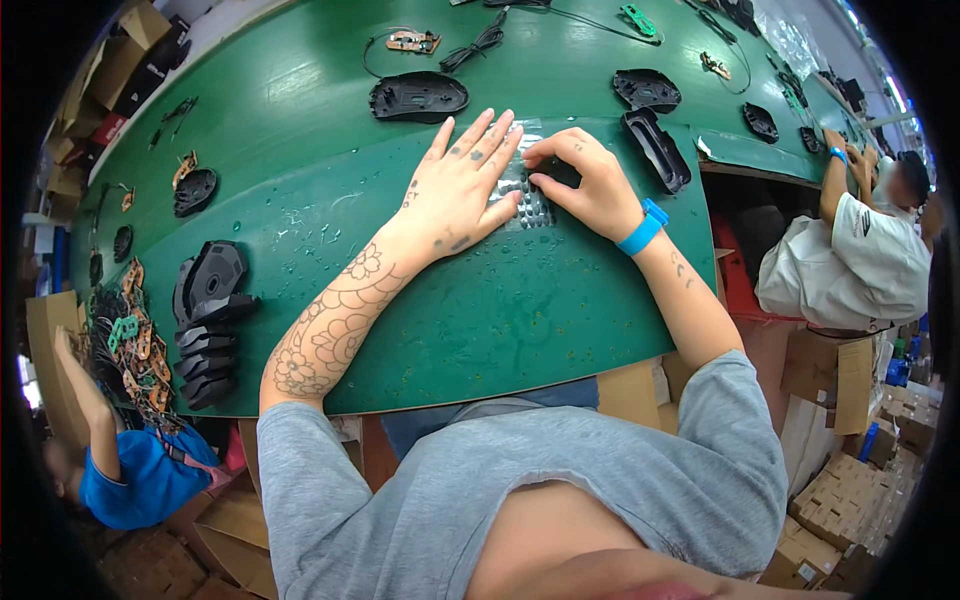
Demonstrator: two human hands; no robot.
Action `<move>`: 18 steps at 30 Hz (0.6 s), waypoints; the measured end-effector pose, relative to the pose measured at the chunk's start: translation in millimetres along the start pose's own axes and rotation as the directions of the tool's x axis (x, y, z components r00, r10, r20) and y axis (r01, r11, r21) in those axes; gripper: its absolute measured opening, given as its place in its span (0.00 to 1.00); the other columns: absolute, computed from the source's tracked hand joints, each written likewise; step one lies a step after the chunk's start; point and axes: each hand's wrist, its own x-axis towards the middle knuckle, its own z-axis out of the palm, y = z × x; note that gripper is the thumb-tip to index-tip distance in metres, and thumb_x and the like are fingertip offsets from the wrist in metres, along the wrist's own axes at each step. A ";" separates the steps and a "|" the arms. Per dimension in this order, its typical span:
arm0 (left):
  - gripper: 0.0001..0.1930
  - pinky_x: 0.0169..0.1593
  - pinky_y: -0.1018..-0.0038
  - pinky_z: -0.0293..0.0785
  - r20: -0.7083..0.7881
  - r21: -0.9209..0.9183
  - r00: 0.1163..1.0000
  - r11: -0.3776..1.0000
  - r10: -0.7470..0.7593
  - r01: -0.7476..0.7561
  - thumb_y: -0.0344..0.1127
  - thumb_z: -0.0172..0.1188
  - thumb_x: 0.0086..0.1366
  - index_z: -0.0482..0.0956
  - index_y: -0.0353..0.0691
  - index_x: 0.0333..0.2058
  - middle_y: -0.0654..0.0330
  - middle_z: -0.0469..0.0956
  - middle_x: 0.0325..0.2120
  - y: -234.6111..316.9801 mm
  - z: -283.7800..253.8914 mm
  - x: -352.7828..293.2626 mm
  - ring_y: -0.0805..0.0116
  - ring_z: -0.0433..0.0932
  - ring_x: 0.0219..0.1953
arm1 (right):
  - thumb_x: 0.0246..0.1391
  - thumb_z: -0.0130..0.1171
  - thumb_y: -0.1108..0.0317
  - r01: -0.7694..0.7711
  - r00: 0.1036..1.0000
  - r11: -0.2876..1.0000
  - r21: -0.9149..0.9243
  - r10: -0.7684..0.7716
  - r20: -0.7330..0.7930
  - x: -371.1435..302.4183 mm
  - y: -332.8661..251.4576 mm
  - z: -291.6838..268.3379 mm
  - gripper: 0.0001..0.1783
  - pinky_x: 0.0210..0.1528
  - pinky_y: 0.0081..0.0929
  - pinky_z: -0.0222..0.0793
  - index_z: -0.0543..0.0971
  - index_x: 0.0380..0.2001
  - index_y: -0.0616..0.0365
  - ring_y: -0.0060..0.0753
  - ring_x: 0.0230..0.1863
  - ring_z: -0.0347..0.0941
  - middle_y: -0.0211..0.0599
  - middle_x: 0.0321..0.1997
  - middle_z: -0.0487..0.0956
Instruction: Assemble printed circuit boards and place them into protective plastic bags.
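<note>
My left hand (pixel 462 185) lies open with fingers spread, its edge over a clear sheet (pixel 535 212) of small rounded transparent pieces on the green table. Over the sheet's right side, my right hand (pixel 588 185) is curled in a pinch, thumb and forefinger close together. Whatever is between those fingertips is too small to make out. A black computer mouse shell (pixel 418 97) lies beyond my left hand. Past my right hand are another black shell (pixel 647 90) and a long hollow black shell part (pixel 656 150).
Stacked black mouse covers (pixel 208 325) stand at the left, beside a heap of circuit boards with cables (pixel 140 345). Toward the far side lie a circuit board (pixel 413 41) and a coiled black cable (pixel 475 45). People sit at both sides; cardboard boxes (pixel 835 490) are piled at right.
</note>
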 end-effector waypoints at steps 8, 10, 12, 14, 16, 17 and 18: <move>0.37 0.75 0.53 0.40 0.013 -0.037 0.999 0.999 -0.030 0.030 0.54 0.49 0.69 0.61 0.34 0.68 0.51 0.57 0.71 -2.3 6.6 -0.7 0.56 0.50 0.75 | 0.46 0.64 0.81 -0.223 0.975 0.964 0.143 0.219 0.048 5.1 -3.4 6.2 0.15 0.43 0.24 0.73 0.79 0.39 0.60 0.28 0.35 0.74 0.33 0.36 0.79; 0.37 0.74 0.53 0.41 -0.003 -0.010 0.999 0.999 -0.035 0.035 0.55 0.50 0.68 0.62 0.33 0.67 0.50 0.58 0.71 -5.2 3.9 -6.2 0.56 0.52 0.74 | 0.47 0.63 0.81 -0.216 0.975 0.966 0.142 0.207 0.077 9.9 -5.3 9.9 0.13 0.43 0.23 0.72 0.77 0.38 0.60 0.26 0.35 0.73 0.32 0.34 0.79; 0.37 0.74 0.54 0.43 0.033 0.004 0.998 0.998 -0.059 0.059 0.55 0.51 0.67 0.61 0.35 0.68 0.51 0.57 0.71 -4.5 1.0 -5.0 0.57 0.52 0.74 | 0.46 0.63 0.80 -0.206 0.977 0.967 0.147 0.194 0.091 6.6 2.6 11.3 0.13 0.41 0.23 0.71 0.77 0.37 0.59 0.27 0.33 0.72 0.31 0.33 0.79; 0.37 0.74 0.54 0.46 0.041 -0.038 0.998 0.998 -0.043 0.045 0.53 0.54 0.66 0.61 0.35 0.67 0.51 0.58 0.70 -3.8 3.1 -1.1 0.57 0.54 0.73 | 0.46 0.62 0.79 -0.250 0.968 0.956 0.157 0.240 0.076 4.8 2.3 10.0 0.12 0.40 0.24 0.69 0.76 0.36 0.57 0.28 0.32 0.71 0.30 0.31 0.78; 0.37 0.74 0.53 0.48 0.022 -0.040 0.998 0.998 -0.053 0.054 0.52 0.55 0.65 0.62 0.35 0.67 0.50 0.59 0.70 -4.8 4.4 5.3 0.57 0.56 0.73 | 0.46 0.62 0.79 -0.277 0.961 0.946 0.166 0.274 0.039 -3.8 -1.0 6.7 0.12 0.41 0.24 0.69 0.75 0.36 0.57 0.28 0.33 0.71 0.30 0.32 0.78; 0.36 0.73 0.53 0.50 -0.036 -0.090 0.999 0.996 -0.028 0.025 0.50 0.56 0.64 0.63 0.35 0.66 0.50 0.61 0.69 -7.0 2.5 7.8 0.56 0.57 0.72 | 0.46 0.62 0.79 -0.290 0.957 0.944 0.155 0.288 0.039 -5.4 -2.8 7.8 0.12 0.41 0.24 0.69 0.75 0.36 0.57 0.28 0.33 0.71 0.30 0.32 0.78; 0.35 0.73 0.53 0.51 -0.097 -0.144 0.995 0.989 0.003 -0.017 0.48 0.57 0.64 0.65 0.36 0.65 0.50 0.63 0.68 -11.0 0.0 8.5 0.56 0.58 0.72 | 0.46 0.62 0.80 -0.311 0.950 0.940 0.138 0.309 0.034 -4.5 -3.0 7.6 0.12 0.42 0.24 0.69 0.75 0.35 0.58 0.28 0.33 0.71 0.30 0.32 0.78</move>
